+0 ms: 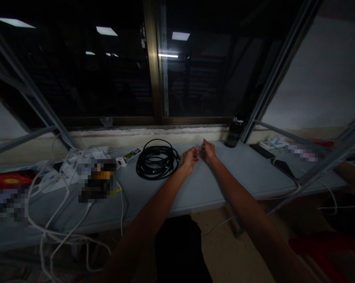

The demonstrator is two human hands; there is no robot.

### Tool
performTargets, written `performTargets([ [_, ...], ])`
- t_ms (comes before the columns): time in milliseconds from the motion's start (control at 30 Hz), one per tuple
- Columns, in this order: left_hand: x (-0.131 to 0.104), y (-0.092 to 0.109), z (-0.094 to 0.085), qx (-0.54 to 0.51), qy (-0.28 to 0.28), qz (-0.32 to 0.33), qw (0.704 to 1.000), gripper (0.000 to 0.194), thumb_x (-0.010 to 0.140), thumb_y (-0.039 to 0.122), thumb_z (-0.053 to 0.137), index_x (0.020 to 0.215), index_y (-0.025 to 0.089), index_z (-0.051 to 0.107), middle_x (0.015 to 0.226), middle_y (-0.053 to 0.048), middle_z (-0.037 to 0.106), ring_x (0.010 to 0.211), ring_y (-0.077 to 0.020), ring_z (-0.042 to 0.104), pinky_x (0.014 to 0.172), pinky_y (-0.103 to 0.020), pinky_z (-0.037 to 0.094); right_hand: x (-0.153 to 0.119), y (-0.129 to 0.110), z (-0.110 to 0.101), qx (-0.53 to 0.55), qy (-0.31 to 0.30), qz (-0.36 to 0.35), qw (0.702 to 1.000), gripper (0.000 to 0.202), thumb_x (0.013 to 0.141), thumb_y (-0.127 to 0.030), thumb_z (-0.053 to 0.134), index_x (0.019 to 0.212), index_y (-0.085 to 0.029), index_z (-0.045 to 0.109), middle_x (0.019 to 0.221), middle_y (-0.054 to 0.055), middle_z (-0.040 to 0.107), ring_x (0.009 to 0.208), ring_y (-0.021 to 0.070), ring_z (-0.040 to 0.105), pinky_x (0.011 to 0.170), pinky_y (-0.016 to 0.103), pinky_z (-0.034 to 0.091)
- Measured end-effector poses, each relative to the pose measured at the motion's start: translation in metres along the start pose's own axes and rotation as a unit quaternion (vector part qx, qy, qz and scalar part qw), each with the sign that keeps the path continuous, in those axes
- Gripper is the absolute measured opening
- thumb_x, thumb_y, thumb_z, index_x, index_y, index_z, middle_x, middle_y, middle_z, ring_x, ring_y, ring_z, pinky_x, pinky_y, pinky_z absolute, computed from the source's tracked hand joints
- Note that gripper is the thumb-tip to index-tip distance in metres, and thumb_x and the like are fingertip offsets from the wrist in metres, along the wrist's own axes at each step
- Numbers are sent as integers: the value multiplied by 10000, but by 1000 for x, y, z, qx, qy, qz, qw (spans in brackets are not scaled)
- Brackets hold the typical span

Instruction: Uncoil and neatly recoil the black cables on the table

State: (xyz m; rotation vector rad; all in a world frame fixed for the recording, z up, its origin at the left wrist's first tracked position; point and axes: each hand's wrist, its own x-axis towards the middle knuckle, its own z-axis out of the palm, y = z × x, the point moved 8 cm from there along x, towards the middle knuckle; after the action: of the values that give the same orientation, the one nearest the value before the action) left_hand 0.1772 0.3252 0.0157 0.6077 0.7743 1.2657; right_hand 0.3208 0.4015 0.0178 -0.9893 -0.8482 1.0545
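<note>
Above the grey-blue tabletop (242, 169), my two hands are close together but apart, near the middle. My left hand (191, 160) has its fingers curled inward, just right of a coil of black cable (157, 162). My right hand (208, 151) is also curled, its fingertips pointing toward the left hand. Whether either hand pinches something small cannot be made out in the dim light. The cable coil lies on the table, with one loop standing up at its back.
A dark bottle (234, 131) stands by the window at the back right. White cables (67, 188) and power strips crowd the left side. Phones (283, 168) and a metal frame (328, 151) are on the right, near another person's arm (350, 175).
</note>
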Motion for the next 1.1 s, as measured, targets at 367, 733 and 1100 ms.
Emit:
performTargets([
  [367,0,0,-1,1,0,4,1000,231,952,355,815,960,143,726,814,-28,666,647,-112,578,657,-251,451,-1,0,0,-1,0,-4,1000,640,1006,-720,796,776,-234,450,609,-53,457,443,73,341,381,203,275],
  [733,0,0,0,3,4,2,1000,230,949,359,813,955,142,735,804,-29,664,640,-112,572,651,-251,447,-1,-1,1,-1,-9,-8,1000,628,994,-719,799,788,-239,449,596,-60,437,443,78,341,379,202,286],
  [1100,-2,1,0,3,6,0,1000,222,958,347,810,963,140,733,792,-26,658,641,-109,570,641,-240,452,-3,-3,2,-7,-4,0,1000,634,988,-723,804,798,-242,438,595,-69,441,436,74,335,375,199,287],
])
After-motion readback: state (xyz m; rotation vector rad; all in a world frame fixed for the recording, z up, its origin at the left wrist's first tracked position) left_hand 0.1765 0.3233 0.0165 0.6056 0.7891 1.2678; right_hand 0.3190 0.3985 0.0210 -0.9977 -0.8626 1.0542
